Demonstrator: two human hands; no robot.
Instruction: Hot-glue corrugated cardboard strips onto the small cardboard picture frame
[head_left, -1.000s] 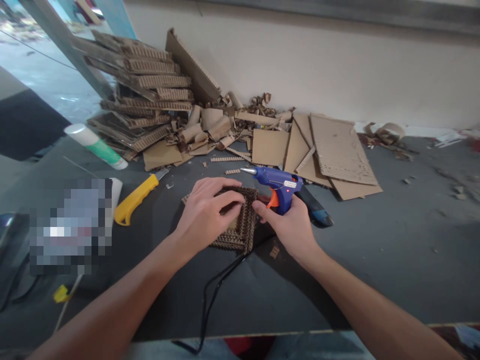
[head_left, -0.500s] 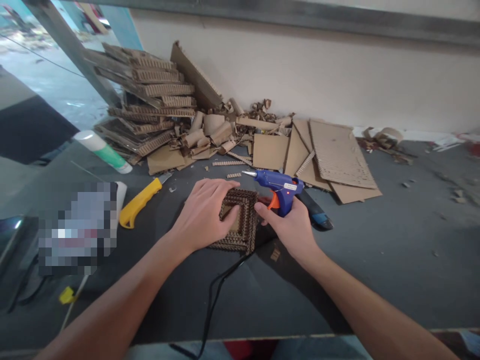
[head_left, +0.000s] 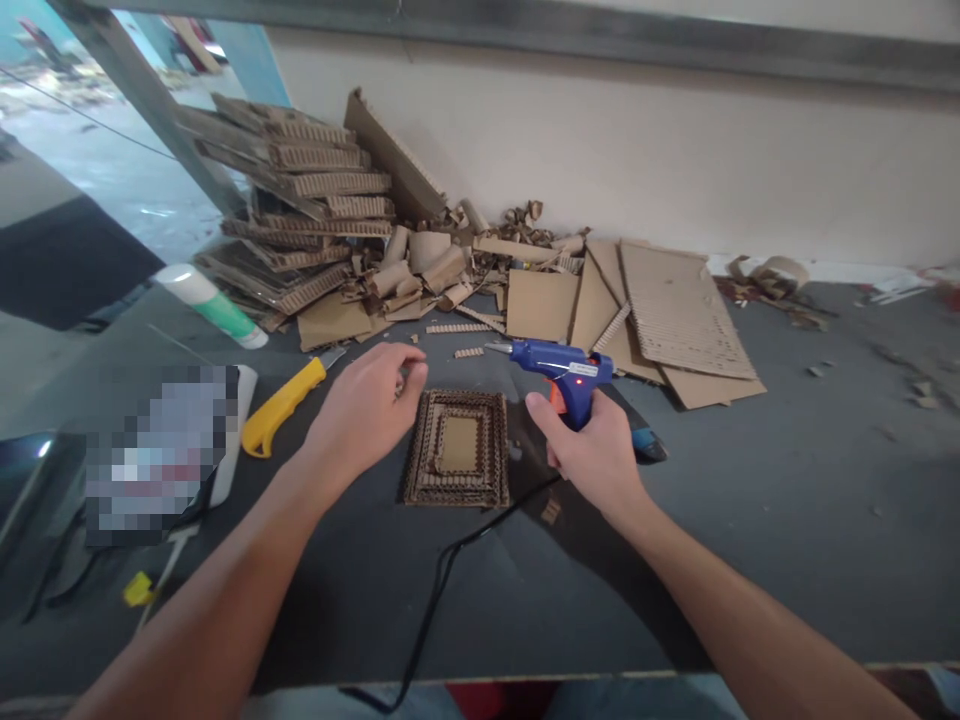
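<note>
A rectangular corrugated cardboard piece with stepped, layered borders and a plain middle (head_left: 457, 495) lies flat on the dark table. Left of it, my left hand (head_left: 371, 405) hovers off the piece, fingers loosely bent, thumb a little apart from them, nothing seen between. My right hand (head_left: 596, 450) is wrapped round the handle of a blue glue gun (head_left: 551, 358) with an orange trigger and a small red light. Its metal nozzle points left, above and to the right of the piece. The gun's black cord (head_left: 442, 575) runs below the piece toward the table's front edge.
A yellow utility knife (head_left: 283, 408), a white-green tube (head_left: 214, 305) and a blurred-out object (head_left: 161, 455) lie on the left. Stacked cardboard pieces (head_left: 322, 185), scraps and flat sheets (head_left: 682, 310) line the wall. A dark-blue tool (head_left: 649, 443) lies behind my right hand.
My left hand has let go of the layered cardboard piece and moved left, so the whole piece now shows. My right hand and the glue gun have shifted slightly right.
</note>
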